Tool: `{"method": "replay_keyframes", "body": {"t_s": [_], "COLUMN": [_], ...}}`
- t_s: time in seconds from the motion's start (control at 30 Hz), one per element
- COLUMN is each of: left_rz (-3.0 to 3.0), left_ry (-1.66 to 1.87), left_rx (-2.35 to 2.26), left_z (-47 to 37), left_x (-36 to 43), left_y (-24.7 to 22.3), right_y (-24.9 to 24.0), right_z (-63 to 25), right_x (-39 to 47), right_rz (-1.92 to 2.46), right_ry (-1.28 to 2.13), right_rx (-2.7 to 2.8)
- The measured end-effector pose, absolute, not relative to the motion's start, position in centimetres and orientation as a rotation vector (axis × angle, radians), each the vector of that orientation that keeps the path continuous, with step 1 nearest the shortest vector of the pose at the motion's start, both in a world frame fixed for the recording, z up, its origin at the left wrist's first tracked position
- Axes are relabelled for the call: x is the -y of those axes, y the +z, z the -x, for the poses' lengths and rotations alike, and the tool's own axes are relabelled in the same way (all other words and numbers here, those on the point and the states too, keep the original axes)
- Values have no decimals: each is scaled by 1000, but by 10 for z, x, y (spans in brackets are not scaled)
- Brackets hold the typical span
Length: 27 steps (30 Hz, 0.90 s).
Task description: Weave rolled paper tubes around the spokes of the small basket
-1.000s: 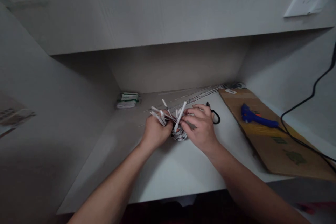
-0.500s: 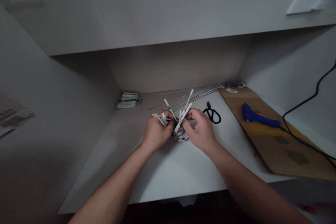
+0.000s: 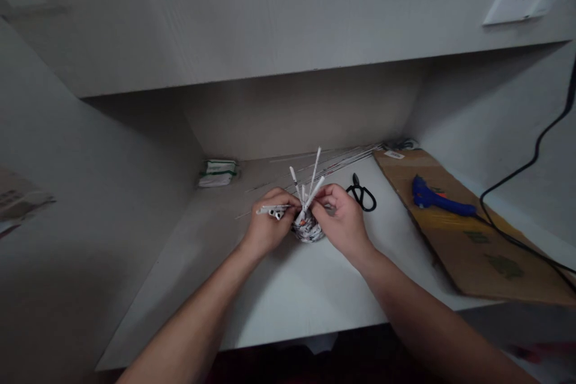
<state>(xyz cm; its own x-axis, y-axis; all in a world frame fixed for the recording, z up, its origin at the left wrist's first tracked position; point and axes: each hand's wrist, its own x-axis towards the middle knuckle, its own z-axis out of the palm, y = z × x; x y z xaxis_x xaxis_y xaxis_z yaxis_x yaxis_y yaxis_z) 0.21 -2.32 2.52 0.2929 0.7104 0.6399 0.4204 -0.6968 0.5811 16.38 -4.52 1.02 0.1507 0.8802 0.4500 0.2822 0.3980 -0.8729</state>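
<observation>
In the head view, a small round woven piece of black-and-white printed paper (image 3: 308, 233) stands on the white smooth tabletop (image 3: 310, 300), near its middle, between the two hands. The left hand (image 3: 270, 225) closes thumb and fingers on its left rim; the exact fingertip contact is hidden. The right hand (image 3: 345, 216) pinches, with thumb and forefinger, the thick white rolled-paper stick (image 3: 317, 189) which rises from the rim.

The tabletop's front edge runs well apart from the piece, on the person's side, and the surface extends widely between them. To the left there is also broad surface up to the grey side wall (image 3: 144, 150). At the right, room is narrower: the black-handled scissors (image 3: 362, 197) lie near the right hand, then comes the long edge of the brown flat cardboard sheet (image 3: 477, 258), bearing the blue plastic glue gun (image 3: 443, 201). Behind, long thin paper rods (image 3: 351, 160) lie slanting.

Compared with half a second ago, the short sticks by the left hand point more sideways, less upward. The scissors stay in place.
</observation>
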Motion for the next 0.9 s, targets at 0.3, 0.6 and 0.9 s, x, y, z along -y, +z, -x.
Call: {"method": "replay_keyframes", "body": {"t_s": [0.3, 0.6, 0.9], "left_rz": [-2221, -2181, -1943], "left_ry": [1426, 1373, 1157], "left_rx": [-1082, -1024, -1100], "left_z": [-4, -3, -4], "left_x": [22, 22, 25], "left_y": [20, 24, 34], "right_y": [11, 15, 10], "right_z": [-163, -160, -158], "right_x": [49, 54, 53], "right_rz": [1186, 1230, 1217], "right_ry": [336, 269, 360], "right_rx": [1542, 1539, 1519]}}
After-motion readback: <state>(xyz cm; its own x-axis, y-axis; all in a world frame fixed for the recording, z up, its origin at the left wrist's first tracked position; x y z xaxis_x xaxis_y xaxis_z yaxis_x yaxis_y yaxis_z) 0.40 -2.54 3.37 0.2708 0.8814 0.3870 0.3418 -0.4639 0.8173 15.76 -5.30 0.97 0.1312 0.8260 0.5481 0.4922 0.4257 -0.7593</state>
